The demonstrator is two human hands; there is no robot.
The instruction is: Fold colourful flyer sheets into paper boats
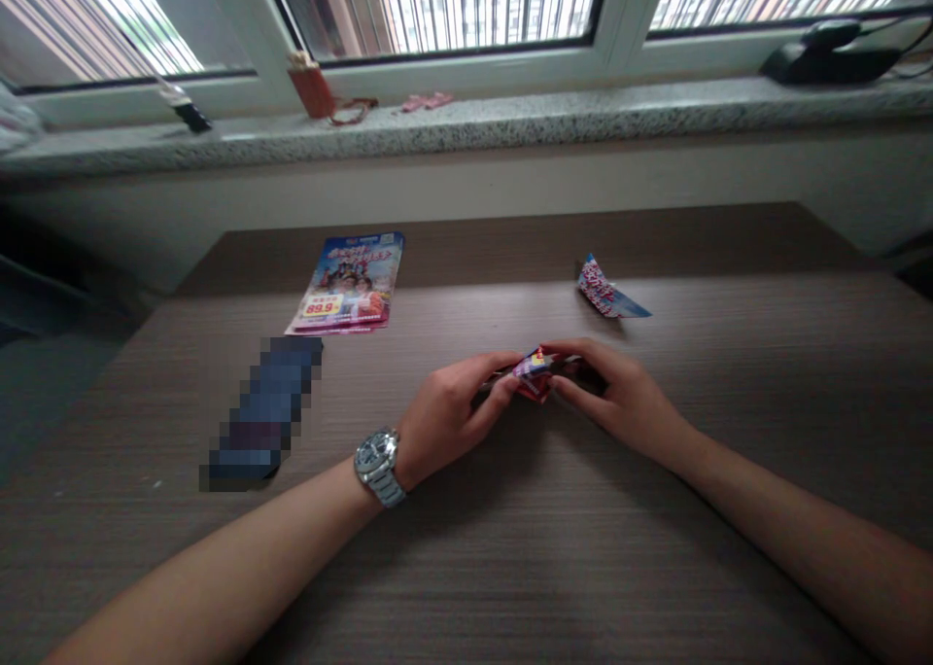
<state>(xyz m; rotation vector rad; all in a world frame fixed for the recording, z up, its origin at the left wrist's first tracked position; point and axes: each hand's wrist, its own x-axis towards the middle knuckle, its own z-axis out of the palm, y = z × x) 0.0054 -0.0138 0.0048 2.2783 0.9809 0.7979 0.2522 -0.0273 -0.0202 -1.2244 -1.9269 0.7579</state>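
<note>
Between my two hands is a small piece of folded printed paper (535,373), red and purple with a yellow patch. My left hand (463,407), with a metal watch (379,463) on its wrist, pinches the paper's left side between thumb and fingers. From the other side, my right hand (616,388) grips the right edge with thumb and forefinger. The paper is just above or on the table; which of these I cannot tell. Beyond my right hand lies another folded paper piece (608,294), blue with red and white print.
A stack of printed flyers (354,281) lies at the back left of the wooden table (466,568). Nearer is a blurred-out dark rectangular object (266,412). On the stone windowsill (510,121) are a red box (312,87) and a black device (831,57) with cables.
</note>
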